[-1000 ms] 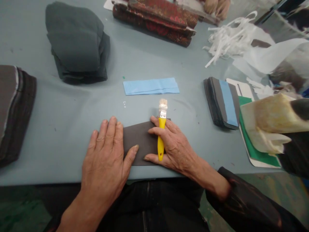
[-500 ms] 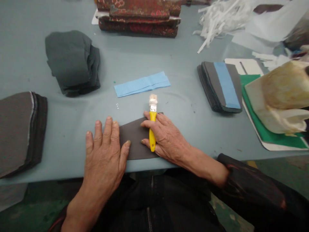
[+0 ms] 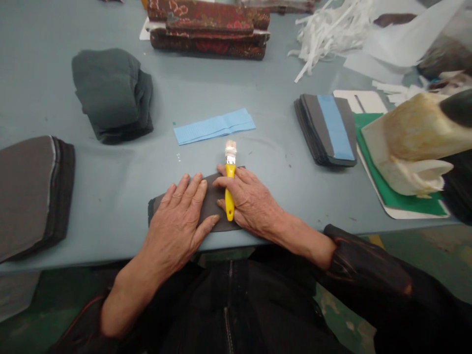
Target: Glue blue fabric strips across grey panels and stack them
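Note:
A dark grey flat piece (image 3: pixel 211 199) lies at the table's front edge, partly hidden under both hands. My left hand (image 3: pixel 179 221) rests flat on its left part, fingers stretched out. My right hand (image 3: pixel 254 204) holds a yellow-handled paintbrush (image 3: pixel 229 189) between thumb and fingers, bristles pointing away from me. That same hand also touches the right end of the grey piece. Beyond the brush tip lie light blue strips (image 3: pixel 214 127).
Stacks of grey pieces stand at left (image 3: pixel 27 196) and right, the right stack (image 3: pixel 311 130) with a blue strip (image 3: pixel 337 128) on top. Behind are a dark folded cloth pile (image 3: pixel 106 93), a patterned roll (image 3: pixel 208 29) and white scraps (image 3: pixel 328 37). A stained plastic container (image 3: pixel 413 128) sits far right.
My left hand has slid right over the grey piece, closer to my right hand, and the piece's left end now shows. The right hand still holds the paintbrush. The view has shifted slightly.

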`<state>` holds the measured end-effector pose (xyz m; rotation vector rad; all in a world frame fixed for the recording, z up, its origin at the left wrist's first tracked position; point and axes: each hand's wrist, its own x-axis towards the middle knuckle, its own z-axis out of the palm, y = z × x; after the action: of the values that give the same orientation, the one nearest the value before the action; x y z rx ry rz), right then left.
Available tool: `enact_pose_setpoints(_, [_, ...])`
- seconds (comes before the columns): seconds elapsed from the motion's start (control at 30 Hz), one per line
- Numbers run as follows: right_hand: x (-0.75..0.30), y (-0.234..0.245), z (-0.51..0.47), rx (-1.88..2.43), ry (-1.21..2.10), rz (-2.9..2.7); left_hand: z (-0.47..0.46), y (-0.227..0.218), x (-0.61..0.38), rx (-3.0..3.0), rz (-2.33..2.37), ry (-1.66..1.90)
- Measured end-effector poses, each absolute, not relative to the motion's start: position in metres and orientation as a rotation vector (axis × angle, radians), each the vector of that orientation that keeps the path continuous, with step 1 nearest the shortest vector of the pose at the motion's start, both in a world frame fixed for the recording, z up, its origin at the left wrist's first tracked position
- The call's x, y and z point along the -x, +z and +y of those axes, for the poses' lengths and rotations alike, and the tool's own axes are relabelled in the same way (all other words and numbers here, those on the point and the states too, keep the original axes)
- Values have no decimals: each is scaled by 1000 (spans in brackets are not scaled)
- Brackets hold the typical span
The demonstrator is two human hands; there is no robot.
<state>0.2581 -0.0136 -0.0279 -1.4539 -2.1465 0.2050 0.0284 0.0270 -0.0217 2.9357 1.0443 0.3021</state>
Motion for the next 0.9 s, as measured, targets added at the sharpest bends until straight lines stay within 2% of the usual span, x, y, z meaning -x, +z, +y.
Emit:
enact_pose_setpoints(0.27, [-258, -23, -17, 1445, 95, -2221, 28, -22, -11, -2907, 1084, 286])
enact_pose_setpoints(0.9, [-277, -14, -15, 1399, 341, -2336, 25, -22, -17, -2811, 1117, 244])
